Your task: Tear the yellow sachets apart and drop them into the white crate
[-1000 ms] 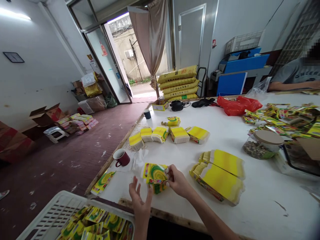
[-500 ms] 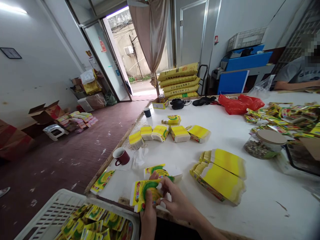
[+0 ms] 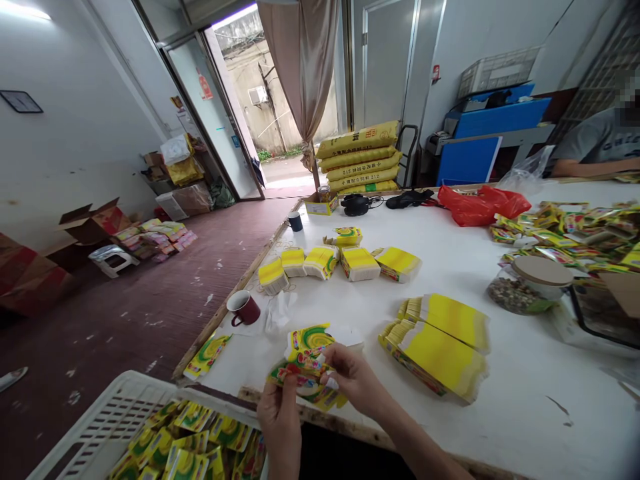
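Over the near table edge, my left hand [image 3: 281, 408] grips a yellow-and-green printed cardboard packet [image 3: 311, 385], thumb on top. My right hand [image 3: 353, 375] pinches the packet's right side with bent fingers; a small white piece shows at its fingertips. Just behind, another printed carton [image 3: 306, 338] lies on the table, partly hidden by the held one. To the left a flat yellow carton [image 3: 207, 356] rests near the table corner. Below my left hand stands a white plastic basket [image 3: 107, 417] of finished-looking yellow packets [image 3: 187, 460].
Stacks of yellow cartons [image 3: 440, 347] stand right of my hands, with smaller bundles [image 3: 360, 265] farther back. A maroon mug [image 3: 243, 309] sits near the left edge. At right are a lidded jar [image 3: 530, 287], a packet heap [image 3: 565, 230] and a red bag [image 3: 483, 205]. Another person [image 3: 595, 150] sits beyond.
The held packet has turned from upright, facing me, to a lower, tilted position. My left hand has shifted slightly left; my right hand stays at the packet's right side.
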